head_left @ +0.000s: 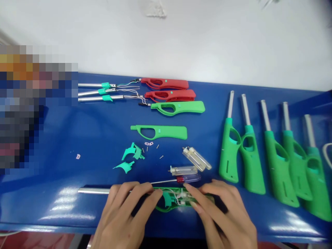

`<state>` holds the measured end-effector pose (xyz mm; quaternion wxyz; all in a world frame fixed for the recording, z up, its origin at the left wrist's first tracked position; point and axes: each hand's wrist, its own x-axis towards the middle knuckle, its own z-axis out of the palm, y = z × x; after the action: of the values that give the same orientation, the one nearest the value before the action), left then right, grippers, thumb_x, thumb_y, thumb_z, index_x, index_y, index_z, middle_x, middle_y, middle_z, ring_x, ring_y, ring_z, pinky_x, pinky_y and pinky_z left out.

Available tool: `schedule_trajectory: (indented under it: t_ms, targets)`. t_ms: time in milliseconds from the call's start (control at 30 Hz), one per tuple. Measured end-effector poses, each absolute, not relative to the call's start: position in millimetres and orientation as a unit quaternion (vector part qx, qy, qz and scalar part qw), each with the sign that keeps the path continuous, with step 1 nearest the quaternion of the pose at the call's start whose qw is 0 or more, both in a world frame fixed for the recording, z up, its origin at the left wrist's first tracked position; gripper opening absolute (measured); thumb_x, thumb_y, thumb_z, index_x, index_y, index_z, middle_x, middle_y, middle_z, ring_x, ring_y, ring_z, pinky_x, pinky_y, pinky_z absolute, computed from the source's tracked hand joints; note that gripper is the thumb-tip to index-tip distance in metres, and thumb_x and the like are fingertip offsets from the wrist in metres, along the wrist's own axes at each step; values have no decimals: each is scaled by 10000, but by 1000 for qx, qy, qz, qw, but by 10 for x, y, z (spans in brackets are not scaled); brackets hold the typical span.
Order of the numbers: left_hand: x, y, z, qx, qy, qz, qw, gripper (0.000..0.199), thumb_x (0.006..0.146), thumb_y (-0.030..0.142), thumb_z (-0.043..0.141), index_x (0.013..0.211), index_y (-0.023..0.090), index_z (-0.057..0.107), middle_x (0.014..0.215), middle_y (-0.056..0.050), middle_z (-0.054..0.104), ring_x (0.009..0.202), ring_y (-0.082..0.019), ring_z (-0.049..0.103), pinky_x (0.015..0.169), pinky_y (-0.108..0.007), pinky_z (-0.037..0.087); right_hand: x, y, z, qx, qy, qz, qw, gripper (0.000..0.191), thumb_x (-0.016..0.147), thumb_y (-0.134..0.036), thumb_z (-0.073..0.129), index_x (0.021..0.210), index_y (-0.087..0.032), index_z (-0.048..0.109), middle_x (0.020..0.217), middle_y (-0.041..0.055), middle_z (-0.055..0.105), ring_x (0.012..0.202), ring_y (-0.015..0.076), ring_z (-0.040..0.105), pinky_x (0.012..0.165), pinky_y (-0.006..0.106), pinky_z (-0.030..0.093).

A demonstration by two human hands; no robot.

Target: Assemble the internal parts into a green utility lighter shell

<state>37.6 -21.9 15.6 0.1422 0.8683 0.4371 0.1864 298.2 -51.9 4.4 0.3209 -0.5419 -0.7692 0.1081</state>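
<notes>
An opened green utility lighter (169,209) lies crosswise at the table's near edge, its inside facing up. A teal trigger, white wires and a clear fuel tank show in its shell. My left hand (129,207) is closed over its front part, and the metal tube (93,191) sticks out to the left. With thumb and fingers bent, my right hand (223,211) grips the rear part at the tank; the palm hides the end. Just beyond the lighter rests a screwdriver (189,178) with a red and purple handle. Close behind it lies a clear fuel tank (183,170).
Two more fuel tanks (197,159), teal triggers (128,152) and small screws (157,146) lie mid-table. Behind are a green half shell (171,132), red shells (171,84) and wired metal tubes (94,92). Several assembled green lighters (229,152) stand in a row at right. A white wall (181,45) bounds the back.
</notes>
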Motion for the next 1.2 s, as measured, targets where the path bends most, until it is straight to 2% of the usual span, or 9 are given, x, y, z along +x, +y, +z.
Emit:
schedule_trajectory:
  t_ms: [233, 333, 467, 767, 933, 1100, 1200]
  targets:
    - [396, -218, 165, 865, 439, 182, 158, 462, 983, -48, 499, 1291, 230, 703, 1194, -64, 669, 1048, -222, 559, 932, -375, 385, 2990, -531, 58, -547, -772, 109, 305, 478, 964, 13, 584, 1391, -187, 664, 1127, 83, 555, 1059, 212, 545, 898, 334, 474]
    - [372, -210, 151, 870, 434, 173, 157, 442, 997, -20, 490, 1309, 222, 689, 1205, -76, 659, 1078, -233, 557, 936, -373, 389, 2986, -513, 56, -551, -776, 104, 289, 436, 989, -29, 594, 1390, -184, 665, 1129, 80, 548, 1065, 210, 536, 894, 321, 459]
    - [322, -200, 125, 882, 420, 169, 133, 421, 1008, 10, 473, 1291, 225, 698, 1202, -74, 670, 1078, -243, 569, 931, -375, 394, 2998, -505, 46, -548, -786, 107, 266, 422, 1004, -60, 594, 1389, -215, 672, 1106, 70, 549, 1062, 217, 529, 927, 344, 450]
    - [336, -190, 163, 869, 433, 190, 146, 419, 1029, 15, 454, 1262, 252, 709, 1186, -40, 678, 1060, -222, 554, 961, -367, 386, 3075, -466, 83, -516, -789, 163, 292, 415, 972, -15, 620, 1307, -245, 709, 1090, 49, 586, 1015, 161, 601, 1043, 381, 470]
    - [319, -191, 147, 870, 430, 189, 151, 448, 1004, -27, 449, 1261, 236, 703, 1194, -50, 656, 1077, -218, 546, 969, -365, 380, 3090, -498, 143, -517, -795, 155, 276, 369, 978, -85, 631, 1283, -267, 727, 1069, 49, 598, 992, 170, 636, 1063, 405, 496]
    - [309, -199, 131, 877, 419, 189, 141, 449, 1005, -30, 444, 1276, 226, 693, 1196, -66, 652, 1085, -229, 542, 959, -382, 383, 3032, -574, 199, -546, -765, 189, 283, 423, 971, -31, 555, 1264, -277, 735, 1115, 75, 612, 1005, 177, 661, 869, 295, 594]
    - [318, -198, 131, 875, 422, 189, 146, 456, 1007, -30, 434, 1287, 226, 688, 1196, -73, 655, 1081, -230, 544, 939, -383, 396, 2994, -584, 220, -552, -753, 192, 303, 452, 980, -32, 504, 1289, -275, 727, 1126, 85, 625, 1012, 190, 673, 814, 279, 608]
